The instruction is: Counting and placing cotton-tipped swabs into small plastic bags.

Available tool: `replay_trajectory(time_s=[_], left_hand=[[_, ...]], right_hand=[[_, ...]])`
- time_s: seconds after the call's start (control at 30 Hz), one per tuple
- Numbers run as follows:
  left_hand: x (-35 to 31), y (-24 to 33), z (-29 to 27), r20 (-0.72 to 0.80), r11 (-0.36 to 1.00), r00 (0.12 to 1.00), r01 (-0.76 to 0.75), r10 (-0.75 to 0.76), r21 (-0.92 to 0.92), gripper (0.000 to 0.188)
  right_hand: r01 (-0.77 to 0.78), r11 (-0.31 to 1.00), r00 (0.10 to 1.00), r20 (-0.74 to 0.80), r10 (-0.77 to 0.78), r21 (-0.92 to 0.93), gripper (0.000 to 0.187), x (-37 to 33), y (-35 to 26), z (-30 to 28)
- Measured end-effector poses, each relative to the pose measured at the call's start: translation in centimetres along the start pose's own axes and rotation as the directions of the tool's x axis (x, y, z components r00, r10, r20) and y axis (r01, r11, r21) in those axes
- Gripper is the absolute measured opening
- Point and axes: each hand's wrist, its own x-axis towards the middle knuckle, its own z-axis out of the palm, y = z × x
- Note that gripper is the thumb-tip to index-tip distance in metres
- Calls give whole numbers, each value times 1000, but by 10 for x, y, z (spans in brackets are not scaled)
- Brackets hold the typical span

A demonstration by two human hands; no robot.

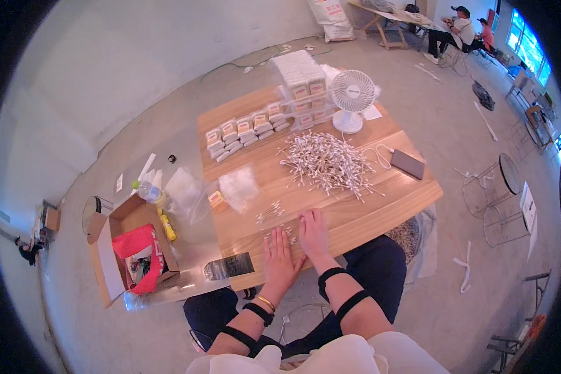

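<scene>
At the table's near edge, my left hand (pixel 278 262) lies flat, fingers stretched forward. White swab tips show around its fingertips, so some cotton swabs lie beneath or beside them. My right hand (pixel 314 235) rests close on its right, fingers extended and slightly bent on the wood; what is under its palm is hidden. Just beyond my left fingers is a small group of cotton swabs (pixel 270 212). Farther off spreads a large heap of loose cotton swabs (pixel 328 163). Clear plastic bags (pixel 238 188) and a small orange-and-white label card (pixel 217 199) lie to the left.
Packed swab bags (pixel 245 129) line the far left, beside a stacked block of packs (pixel 299 71). A white fan (pixel 353 93) and cabled dark power bank (pixel 407 163) stand right. An open carton (pixel 131 215) sits left of the wooden table (pixel 380 215). People work far off.
</scene>
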Motion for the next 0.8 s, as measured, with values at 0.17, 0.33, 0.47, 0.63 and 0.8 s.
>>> replay_trajectory(time_s=[0.17, 0.33, 0.47, 0.63, 0.8], left_hand=[[-11, 7, -2, 16, 996, 1000, 14, -16, 90, 98], [-31, 17, -8, 107, 995, 993, 31, -41, 97, 99], [-46, 23, -8, 128, 995, 991, 37, -49, 91, 99], [-50, 19, 3, 63, 998, 997, 41, -44, 53, 99], [-25, 9, 5, 69, 998, 996, 61, -61, -2, 97]], right_hand=[[21, 999, 999, -25, -20, 50, 12, 1, -1, -1], [36, 999, 999, 3, -36, 11, 14, 1, 4, 0], [38, 999, 999, 0, -38, 4, 14, 1, 4, 2], [50, 999, 999, 2, -50, -6, 13, 2, 3, 0], [49, 998, 999, 5, -49, -35, 13, 3, 4, 0]])
